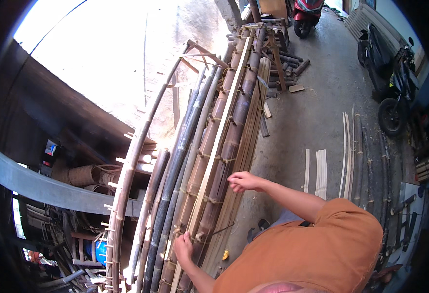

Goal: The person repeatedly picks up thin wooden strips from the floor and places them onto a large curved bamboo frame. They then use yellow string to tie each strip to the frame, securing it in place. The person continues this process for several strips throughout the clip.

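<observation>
A pale split-bamboo strip (pixel 216 144) runs lengthwise between two thick brown bamboo poles (pixel 235 128), bound at intervals with thin twine (pixel 213 200). My left hand (pixel 183 248) is at the near end, its fingers closed against the pale strip beside a twine tie; whether they grip anything is hidden. Further up and to the right, my right hand (pixel 243 181) is raised over the right-hand pole's outer side. Its fingers are curled together in a pinch, and anything between them is too small to make out. Short dark pegs stick up along both poles.
Long flat bamboo slats (pixel 246 171) lie along the poles' right side. Dark bamboo poles (pixel 175 168) and a curved pegged pole (pixel 121 205) stand to the left. More strips (pixel 321 171) lie on the concrete floor (pixel 317 93). A motorcycle (pixel 395 93) stands right, a red scooter (pixel 306 14) far back.
</observation>
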Demonstrator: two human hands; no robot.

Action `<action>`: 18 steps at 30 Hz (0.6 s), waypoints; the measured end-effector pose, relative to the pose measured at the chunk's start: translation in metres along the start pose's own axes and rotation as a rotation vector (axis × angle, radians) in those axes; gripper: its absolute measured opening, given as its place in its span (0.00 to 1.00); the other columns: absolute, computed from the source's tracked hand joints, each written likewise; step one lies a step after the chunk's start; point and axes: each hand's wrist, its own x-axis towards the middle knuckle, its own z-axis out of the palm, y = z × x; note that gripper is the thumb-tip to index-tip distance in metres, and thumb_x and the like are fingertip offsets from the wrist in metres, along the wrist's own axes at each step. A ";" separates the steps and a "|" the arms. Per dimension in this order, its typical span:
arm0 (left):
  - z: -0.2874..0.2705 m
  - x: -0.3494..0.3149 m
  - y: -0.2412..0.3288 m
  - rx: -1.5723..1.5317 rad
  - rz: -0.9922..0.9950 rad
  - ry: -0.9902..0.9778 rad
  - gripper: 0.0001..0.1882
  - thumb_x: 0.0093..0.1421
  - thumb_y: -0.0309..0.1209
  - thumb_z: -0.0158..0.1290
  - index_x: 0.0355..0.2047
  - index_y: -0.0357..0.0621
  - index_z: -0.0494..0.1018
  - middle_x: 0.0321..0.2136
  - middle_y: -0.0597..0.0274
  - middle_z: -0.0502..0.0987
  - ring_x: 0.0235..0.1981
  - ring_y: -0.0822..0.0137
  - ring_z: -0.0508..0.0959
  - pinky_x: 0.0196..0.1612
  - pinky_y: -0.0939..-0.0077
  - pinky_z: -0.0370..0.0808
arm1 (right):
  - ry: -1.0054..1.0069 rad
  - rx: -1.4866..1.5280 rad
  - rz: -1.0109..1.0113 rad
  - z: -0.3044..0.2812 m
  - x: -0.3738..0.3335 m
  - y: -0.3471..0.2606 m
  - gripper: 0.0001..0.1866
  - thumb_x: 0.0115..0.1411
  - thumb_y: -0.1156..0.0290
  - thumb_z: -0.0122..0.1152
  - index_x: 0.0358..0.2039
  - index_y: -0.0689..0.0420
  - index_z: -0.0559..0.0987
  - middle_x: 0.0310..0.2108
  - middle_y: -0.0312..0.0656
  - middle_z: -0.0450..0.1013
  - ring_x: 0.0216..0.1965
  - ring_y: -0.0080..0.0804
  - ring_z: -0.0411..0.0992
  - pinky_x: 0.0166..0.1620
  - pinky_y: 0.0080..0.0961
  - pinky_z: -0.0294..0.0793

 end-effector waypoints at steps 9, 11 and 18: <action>-0.019 0.141 0.258 -0.145 0.177 0.148 0.17 0.66 0.39 0.45 0.39 0.39 0.77 0.36 0.38 0.77 0.39 0.38 0.75 0.43 0.50 0.70 | 0.357 0.154 0.231 -0.244 -0.046 0.073 0.13 0.68 0.59 0.49 0.44 0.53 0.76 0.33 0.33 0.74 0.29 0.17 0.72 0.33 0.18 0.75; -0.006 0.189 0.329 -0.154 0.284 0.105 0.18 0.66 0.40 0.45 0.42 0.38 0.76 0.36 0.36 0.76 0.40 0.38 0.76 0.42 0.53 0.71 | 0.352 0.113 0.249 -0.297 -0.041 0.061 0.13 0.69 0.60 0.49 0.43 0.53 0.77 0.32 0.32 0.74 0.29 0.17 0.72 0.32 0.17 0.74; 0.004 0.295 0.622 -0.484 0.505 -0.005 0.25 0.64 0.40 0.52 0.54 0.32 0.69 0.41 0.40 0.78 0.43 0.48 0.79 0.47 0.62 0.74 | 0.425 0.038 0.041 -0.460 -0.037 -0.043 0.13 0.69 0.62 0.48 0.44 0.56 0.76 0.32 0.33 0.74 0.29 0.16 0.70 0.33 0.17 0.72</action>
